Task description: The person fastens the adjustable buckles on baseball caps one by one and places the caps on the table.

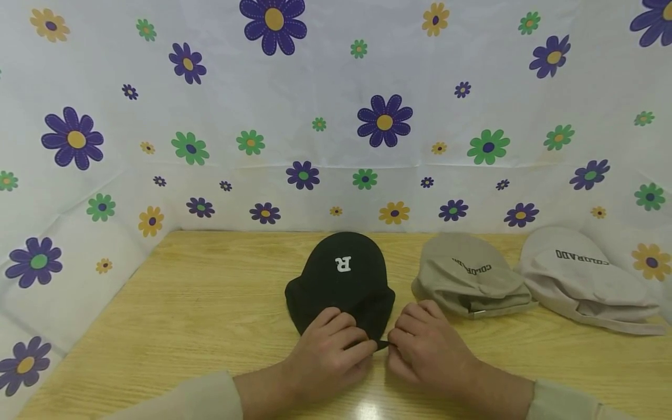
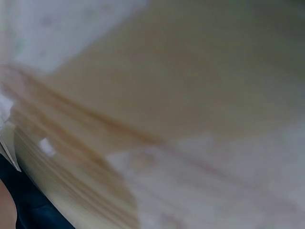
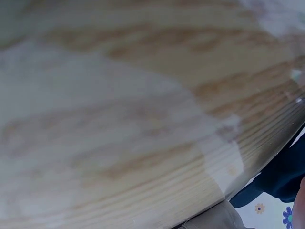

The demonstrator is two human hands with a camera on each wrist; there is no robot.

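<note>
A black cap [image 1: 338,280] with a white letter R on its front lies on the wooden table in the head view. At the cap's near edge, my left hand [image 1: 333,350] grips it with curled fingers. My right hand [image 1: 433,350] pinches the tip of a narrow dark strap [image 1: 382,345] that spans the small gap between both hands. The undersides of the fingers are hidden. Only a dark part of the cap [image 2: 35,202] shows in the corner of the left wrist view; the right wrist view catches another dark piece of the cap [image 3: 279,176].
To the right of the black cap sit a khaki cap [image 1: 457,274] and a pale cap [image 1: 572,280], both lettered COLORADO. The wooden table [image 1: 199,291] meets a flower-patterned white cloth [image 1: 325,76] at the back and sides.
</note>
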